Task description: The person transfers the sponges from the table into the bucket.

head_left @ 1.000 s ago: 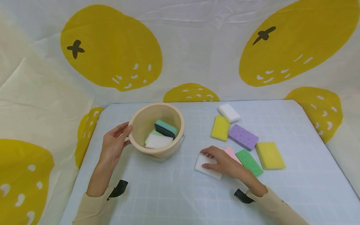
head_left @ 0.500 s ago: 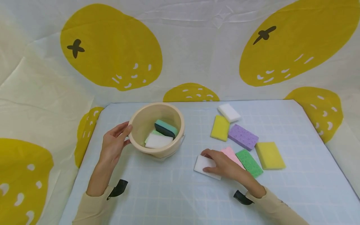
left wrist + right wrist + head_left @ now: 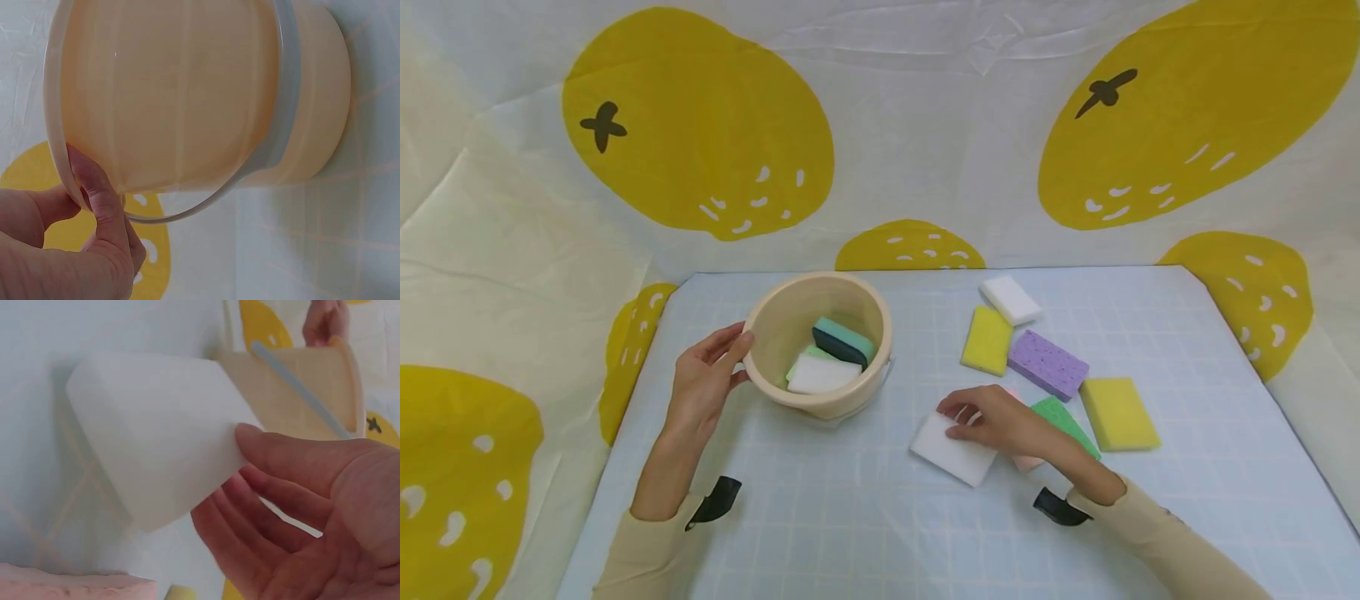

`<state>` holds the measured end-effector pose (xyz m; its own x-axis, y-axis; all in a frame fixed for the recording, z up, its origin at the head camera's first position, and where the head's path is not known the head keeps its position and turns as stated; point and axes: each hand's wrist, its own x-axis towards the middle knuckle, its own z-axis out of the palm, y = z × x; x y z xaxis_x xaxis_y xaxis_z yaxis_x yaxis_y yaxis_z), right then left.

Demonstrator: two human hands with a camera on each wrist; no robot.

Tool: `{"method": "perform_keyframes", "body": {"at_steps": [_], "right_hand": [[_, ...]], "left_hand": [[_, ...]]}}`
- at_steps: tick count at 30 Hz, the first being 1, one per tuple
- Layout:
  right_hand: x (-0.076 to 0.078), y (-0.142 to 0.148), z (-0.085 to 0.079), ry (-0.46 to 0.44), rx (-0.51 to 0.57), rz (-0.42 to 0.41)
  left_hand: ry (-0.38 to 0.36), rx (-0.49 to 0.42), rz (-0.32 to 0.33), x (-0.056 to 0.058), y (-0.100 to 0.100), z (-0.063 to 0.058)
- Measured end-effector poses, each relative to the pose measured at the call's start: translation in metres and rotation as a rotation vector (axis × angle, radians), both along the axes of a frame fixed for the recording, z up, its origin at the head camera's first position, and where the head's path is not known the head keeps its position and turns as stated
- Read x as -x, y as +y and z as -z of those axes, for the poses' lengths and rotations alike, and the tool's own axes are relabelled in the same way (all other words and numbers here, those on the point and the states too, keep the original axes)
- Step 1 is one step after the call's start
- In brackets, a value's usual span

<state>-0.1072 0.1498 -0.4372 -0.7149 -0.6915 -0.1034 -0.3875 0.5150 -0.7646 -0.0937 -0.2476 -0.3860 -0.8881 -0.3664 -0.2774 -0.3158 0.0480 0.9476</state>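
My left hand (image 3: 703, 387) pinches the rim of a cream bucket (image 3: 820, 403) on its left side; the left wrist view shows thumb and fingers on either side of that rim, beside the thin grey handle (image 3: 289, 81). Inside the bucket lie a white sponge (image 3: 823, 377), a teal and black sponge (image 3: 842, 342) and a light green piece partly under them. To the right of the bucket my right hand (image 3: 1007, 425) holds a white sponge (image 3: 156, 431) by one edge, thumb on top and fingers beneath. It is tilted, raised off the tablecloth.
Behind the right hand lie a pink sponge (image 3: 1026, 463), mostly hidden, and a green sponge (image 3: 1067, 423). Farther out are a purple sponge (image 3: 1048, 365), a thick yellow sponge (image 3: 1120, 414), a thin yellow one (image 3: 987, 340) and a white one (image 3: 1011, 300). A fruit-print cloth hangs behind the table.
The right hand has taken hold of the white sponge and lifted it from the tablecloth, tilting it. The left hand and the bucket have stayed in place.
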Motion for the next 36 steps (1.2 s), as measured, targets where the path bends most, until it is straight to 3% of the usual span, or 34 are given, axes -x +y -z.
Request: {"method": "perform_keyframes", "body": {"at_steps": [9, 25, 36], "right_hand": [[0.008, 0.004, -0.023, -0.093, 0.104, 0.018], [0.022, -0.004, -0.071, -0.086, 0.139, 0.025], [0.032, -0.018, -0.092, -0.081, 0.176, 0.043]], "left_hand": [[-0.008, 0.007, -0.001, 0.0, -0.001, 0.0], [-0.012, 0.004, 0.006, 0.0, -0.001, 0.001], [-0.015, 0.001, -0.011, 0.001, 0.0, 0.0]]}}
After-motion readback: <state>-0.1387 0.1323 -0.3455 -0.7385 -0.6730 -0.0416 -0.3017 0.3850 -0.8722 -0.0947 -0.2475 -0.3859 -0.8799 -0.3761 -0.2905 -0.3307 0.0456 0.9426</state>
